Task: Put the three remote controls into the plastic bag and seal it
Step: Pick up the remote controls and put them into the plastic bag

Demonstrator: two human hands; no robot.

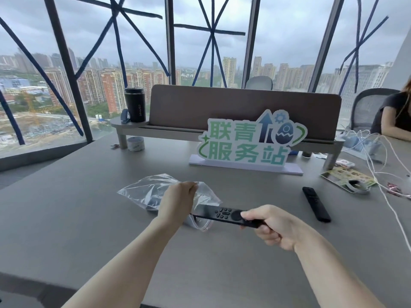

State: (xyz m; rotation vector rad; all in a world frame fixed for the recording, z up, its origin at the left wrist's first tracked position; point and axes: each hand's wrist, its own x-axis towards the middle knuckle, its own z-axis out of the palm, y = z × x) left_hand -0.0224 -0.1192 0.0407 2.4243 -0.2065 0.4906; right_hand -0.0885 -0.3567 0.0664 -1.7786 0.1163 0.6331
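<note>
A clear plastic bag point(145, 190) lies on the grey table, its mouth facing right. My left hand point(178, 200) pinches the upper edge of the mouth and lifts it. My right hand point(270, 226) grips the near end of a black remote control point(224, 214) with buttons facing up; its far tip reaches into the bag's mouth. A dark shape inside the bag point(153, 200) looks like another remote. A further black remote point(316, 203) lies flat on the table to the right, apart from both hands.
A green and white sign point(246, 141) stands behind the bag before a brown desk divider point(222, 107). A black tumbler point(135, 104) sits on the shelf at left, a tape roll point(135, 143) below it. White cables point(378, 165), a leaflet point(347, 180) and a seated person point(395, 116) are at right.
</note>
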